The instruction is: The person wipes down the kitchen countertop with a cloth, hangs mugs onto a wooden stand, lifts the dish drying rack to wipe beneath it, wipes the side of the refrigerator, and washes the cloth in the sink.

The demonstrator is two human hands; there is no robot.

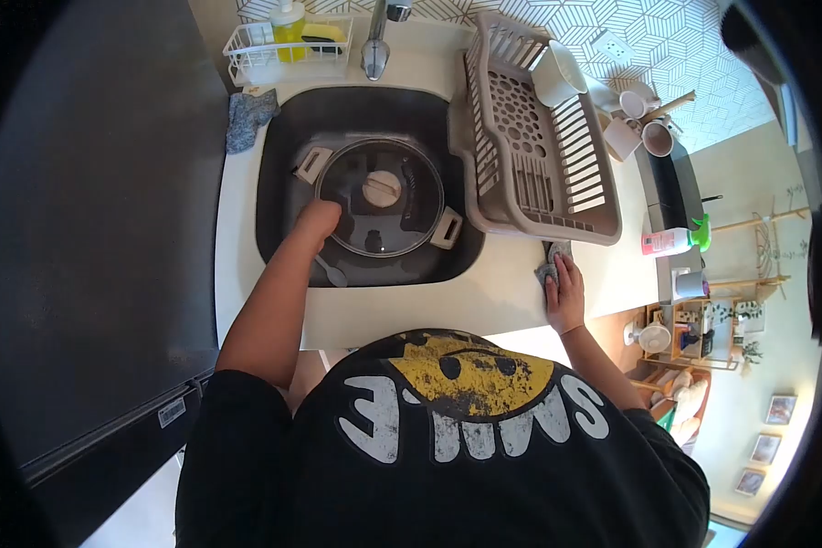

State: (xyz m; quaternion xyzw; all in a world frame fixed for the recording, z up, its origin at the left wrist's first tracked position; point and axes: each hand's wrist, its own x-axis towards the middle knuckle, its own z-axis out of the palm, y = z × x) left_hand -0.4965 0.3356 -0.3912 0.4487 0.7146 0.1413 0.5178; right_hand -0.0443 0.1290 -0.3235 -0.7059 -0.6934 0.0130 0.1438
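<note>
My left hand [320, 222] is in the sink at the left rim of a lidded pot [445, 228]. It looks closed, but the fingertips and anything in them are hidden. The clear glass lid [356, 215] has a beige knob [382, 189]. Just below that hand a grey spoon [336, 276] lies on the sink floor, its handle running up beneath my wrist. My right hand [566, 294] presses a grey cloth [545, 273] against the counter, below the dish rack's right end, with fingers bent over it.
A dark sink [274, 210] is set into the white counter [384, 315]. Beside it stands a beige dish rack [486, 215] holding a white bowl [557, 75]. Behind are the faucet [374, 57] and a wire caddy [247, 66]. A spray bottle [669, 241] and mugs [658, 139] are at right.
</note>
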